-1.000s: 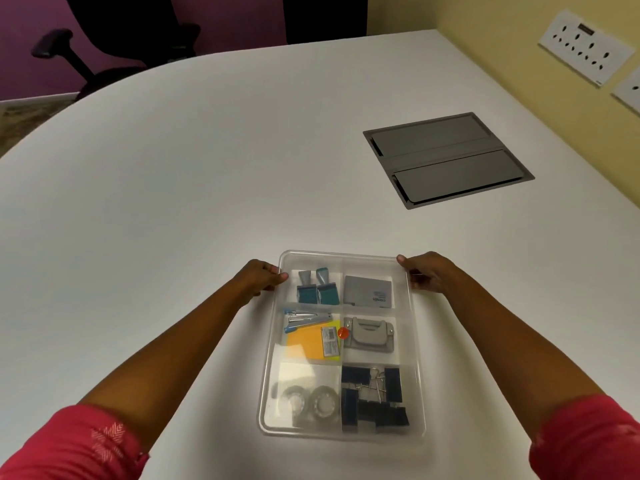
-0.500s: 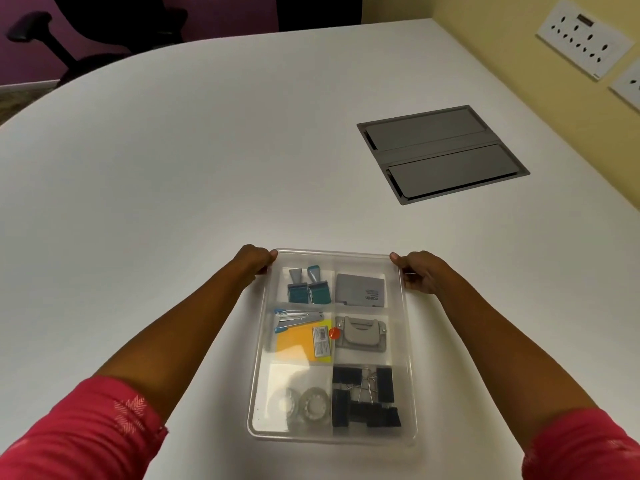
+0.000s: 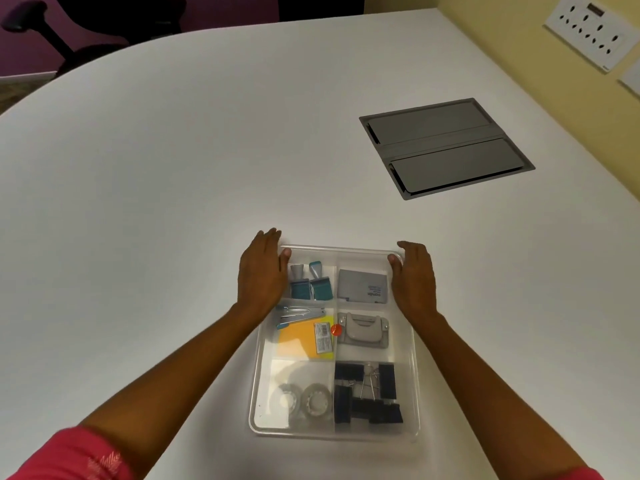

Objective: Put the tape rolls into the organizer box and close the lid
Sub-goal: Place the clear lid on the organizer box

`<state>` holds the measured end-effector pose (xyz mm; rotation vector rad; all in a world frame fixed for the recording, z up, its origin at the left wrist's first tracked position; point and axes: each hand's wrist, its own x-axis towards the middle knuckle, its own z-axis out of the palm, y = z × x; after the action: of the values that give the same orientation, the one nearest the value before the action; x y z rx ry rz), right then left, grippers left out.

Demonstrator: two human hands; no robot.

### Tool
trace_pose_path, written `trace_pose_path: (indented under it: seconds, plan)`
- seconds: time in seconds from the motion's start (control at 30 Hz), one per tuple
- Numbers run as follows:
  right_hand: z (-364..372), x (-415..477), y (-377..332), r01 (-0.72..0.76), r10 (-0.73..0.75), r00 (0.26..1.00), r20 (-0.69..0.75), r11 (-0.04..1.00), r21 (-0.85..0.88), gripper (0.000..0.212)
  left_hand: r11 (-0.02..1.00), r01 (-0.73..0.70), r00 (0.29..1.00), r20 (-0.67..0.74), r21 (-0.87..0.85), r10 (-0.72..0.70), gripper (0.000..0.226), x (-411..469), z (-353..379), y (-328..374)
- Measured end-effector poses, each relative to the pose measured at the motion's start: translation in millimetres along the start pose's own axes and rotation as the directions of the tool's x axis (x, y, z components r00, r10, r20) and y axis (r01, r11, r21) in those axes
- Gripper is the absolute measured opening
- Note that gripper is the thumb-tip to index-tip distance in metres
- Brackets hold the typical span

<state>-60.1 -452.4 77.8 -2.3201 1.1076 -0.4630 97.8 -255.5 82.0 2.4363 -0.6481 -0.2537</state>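
The clear organizer box (image 3: 341,250) lies on the white table right in front of me, and a transparent lid appears to cover it. Two clear tape rolls (image 3: 302,400) sit side by side in its near-left compartment. My left hand (image 3: 263,275) rests flat over the far-left corner, fingers stretched out and thumb on the top. At the far-right corner my right hand (image 3: 414,278) lies against the edge with fingers extended and thumb on the rim. Neither hand holds anything.
Other compartments hold teal clips (image 3: 310,284), a grey case (image 3: 362,285), yellow notes (image 3: 298,341), a grey punch (image 3: 362,330) and black binder clips (image 3: 367,393). A grey cable hatch (image 3: 446,147) is set into the table at far right. An office chair (image 3: 69,26) stands beyond the far-left edge.
Both hands have uncurled from gripping the far corners and now lie flatter along the box's top and sides. The box sits slightly closer to me in view.
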Motion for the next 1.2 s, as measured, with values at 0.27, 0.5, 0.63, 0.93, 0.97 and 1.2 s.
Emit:
trace_pose_path:
  seconds: [0.27, 0.5, 0.63, 0.93, 0.97, 1.2]
  plan:
    - [26, -4, 7, 0.066, -0.042, 0.992, 0.122, 0.976, -0.206, 0.073, 0.957, -0.156, 0.984, 0.12, 0.247, 0.129, 0.079, -11, 26, -14]
    - [27, -3, 9, 0.078, -0.035, 0.986, 0.163, 0.961, -0.265, 0.077, 0.963, -0.15, 0.986, 0.109, 0.223, 0.128, 0.074, -16, 29, -15]
    - [17, -10, 7, 0.107, -0.054, 0.979, 0.196, 0.957, -0.271, 0.076, 0.97, -0.153, 0.982, 0.137, 0.187, 0.129, 0.067, -21, 25, -18]
    - [1, -106, 25, 0.176, -0.143, 0.969, 0.2, 0.971, -0.16, 0.079, 0.997, -0.074, 0.991, 0.112, -0.039, 0.078, 0.079, -112, 25, -39]
    - [0, -115, 27, 0.183, -0.147, 0.969, 0.197, 0.967, -0.179, 0.079, 0.997, -0.071, 0.991, 0.113, -0.041, 0.076, 0.079, -117, 25, -39]
    - [-1, -129, 29, 0.141, -0.106, 0.985, 0.134, 0.947, -0.289, 0.071, 0.998, -0.044, 0.994, 0.093, -0.048, 0.049, 0.068, -122, 23, -34]
